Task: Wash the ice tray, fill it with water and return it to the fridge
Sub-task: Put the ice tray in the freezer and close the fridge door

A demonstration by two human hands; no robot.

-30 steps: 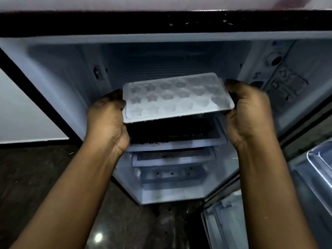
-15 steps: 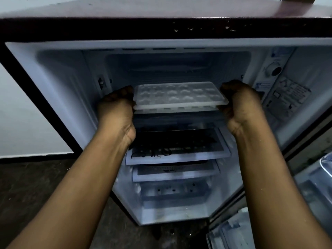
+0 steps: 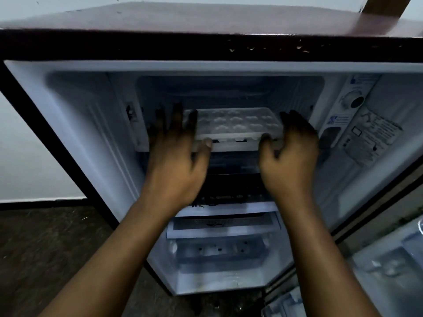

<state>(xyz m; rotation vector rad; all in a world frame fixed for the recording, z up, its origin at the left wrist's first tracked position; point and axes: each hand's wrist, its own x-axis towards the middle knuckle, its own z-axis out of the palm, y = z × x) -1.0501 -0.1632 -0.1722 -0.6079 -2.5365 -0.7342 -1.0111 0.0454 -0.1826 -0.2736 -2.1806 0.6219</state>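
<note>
The white ice tray [image 3: 238, 125], with star and round moulds, lies flat on the top shelf inside the open fridge [image 3: 68, 124]. My left hand [image 3: 176, 152] is at the tray's left end, fingers spread apart and thumb touching the front edge. At the right end is my right hand [image 3: 290, 152], its fingers loosely spread beside the tray and its thumb against the front edge. Neither hand wraps around the tray. The tray's left end is partly hidden behind my left fingers.
Below the tray are two pulled-out shelves [image 3: 229, 209] and a lower drawer [image 3: 219, 250]. A thermostat dial [image 3: 356, 101] and a label sit on the right inner wall. The open door's racks [image 3: 389, 266] are at the lower right. Dark floor [image 3: 45, 259] lies to the left.
The tray has moved up and back into the fridge onto the top shelf. Both hands have loosened from gripping its ends and now have their fingers spread.
</note>
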